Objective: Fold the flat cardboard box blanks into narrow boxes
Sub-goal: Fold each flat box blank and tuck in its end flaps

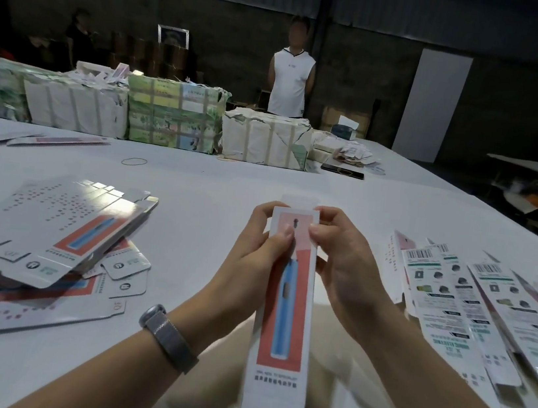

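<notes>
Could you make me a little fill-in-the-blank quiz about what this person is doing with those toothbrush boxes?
1. Both hands grip the far end of one narrow ____, the left hand and right hand on either side.
2. The watch sits on the ____ wrist.
3. The stack of flat blanks lies on the person's ____ side.
4. A loose rubber ____ lies on the table farther away.

Missing words: box; left; left; band

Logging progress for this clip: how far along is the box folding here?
Done: several folded narrow white printed boxes lie at the right on the white table. In hand: the left hand and right hand both grip the far end of one long narrow box with a toothbrush picture, its end flap not yet closed. Left: a stack of flat cardboard blanks at the left.
</notes>
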Available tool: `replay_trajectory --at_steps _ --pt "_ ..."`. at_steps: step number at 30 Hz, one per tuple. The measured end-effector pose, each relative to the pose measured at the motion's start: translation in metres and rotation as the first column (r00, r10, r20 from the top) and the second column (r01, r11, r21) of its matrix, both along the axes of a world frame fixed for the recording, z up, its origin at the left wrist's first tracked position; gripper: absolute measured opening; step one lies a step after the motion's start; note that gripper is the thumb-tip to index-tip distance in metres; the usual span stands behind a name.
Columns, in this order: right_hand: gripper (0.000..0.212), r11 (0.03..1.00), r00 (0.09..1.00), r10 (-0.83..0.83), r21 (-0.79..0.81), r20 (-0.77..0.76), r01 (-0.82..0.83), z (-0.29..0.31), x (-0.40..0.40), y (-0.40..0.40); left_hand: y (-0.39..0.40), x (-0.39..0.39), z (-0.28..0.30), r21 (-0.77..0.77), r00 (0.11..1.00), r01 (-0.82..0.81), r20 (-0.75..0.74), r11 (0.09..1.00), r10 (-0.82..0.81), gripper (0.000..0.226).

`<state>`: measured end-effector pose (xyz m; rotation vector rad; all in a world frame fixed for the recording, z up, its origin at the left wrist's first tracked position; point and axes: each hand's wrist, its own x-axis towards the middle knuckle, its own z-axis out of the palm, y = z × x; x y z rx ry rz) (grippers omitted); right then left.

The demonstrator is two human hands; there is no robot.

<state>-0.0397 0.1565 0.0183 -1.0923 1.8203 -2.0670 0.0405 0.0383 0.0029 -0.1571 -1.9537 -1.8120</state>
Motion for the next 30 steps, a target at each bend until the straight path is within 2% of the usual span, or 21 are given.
replay_trajectory --at_steps 6,9,13,17,19,23,26,28,30 --pt "0.016 0.997 1.000 -0.006 -0.072 -0.001 0.006 0.0012 -0.0012 0.0035 0.0021 -0.0005 -0.0021 -0.025 1.000 0.021 0.000 0.999 -0.021 0.023" --pt "0.008 0.998 0.999 0.027 -0.066 0.029 -0.025 -0.0005 -0.0005 0.0034 0.0006 -0.0001 -0.0038 -0.021 1.000 0.029 0.003 0.999 -0.029 0.015" --pt "0.007 0.995 0.998 0.040 -0.091 0.046 -0.036 0.0009 0.0000 0.0033 0.0009 0.0003 -0.0032 -0.024 1.000 0.028 -0.005 0.999 -0.028 0.016" --pt "0.039 0.987 0.995 0.057 -0.157 0.077 -0.044 -0.0004 -0.0012 0.0026 -0.0003 0.0011 -0.0009 -0.006 1.000 0.016 -0.008 1.000 -0.016 0.027" --pt "0.048 0.986 0.992 0.074 -0.157 0.099 -0.057 0.0006 -0.0023 0.0032 -0.0015 0.0018 -0.0007 0.021 1.000 0.020 -0.016 1.000 -0.020 0.036" --pt "0.023 0.996 0.998 0.047 -0.084 0.044 -0.043 0.0027 -0.0021 0.0063 -0.0001 0.0032 -0.0029 0.081 1.000 0.018 0.018 0.997 -0.020 0.036" --pt "0.019 0.996 0.997 0.062 -0.067 0.042 -0.059 0.0045 0.0008 0.0066 -0.0010 0.0028 -0.0025 0.071 0.999 0.014 0.028 0.997 -0.016 0.036" --pt "0.009 0.994 0.994 0.078 -0.086 0.072 -0.072 0.0052 0.0014 0.0061 -0.0011 0.0018 -0.0025 0.032 1.000 0.019 0.019 0.999 -0.019 0.030" --pt "0.016 0.993 0.989 0.060 -0.109 0.134 -0.045 0.0069 0.0037 0.0044 -0.0015 0.0011 -0.0042 -0.035 0.999 0.020 0.031 0.999 -0.019 0.019"
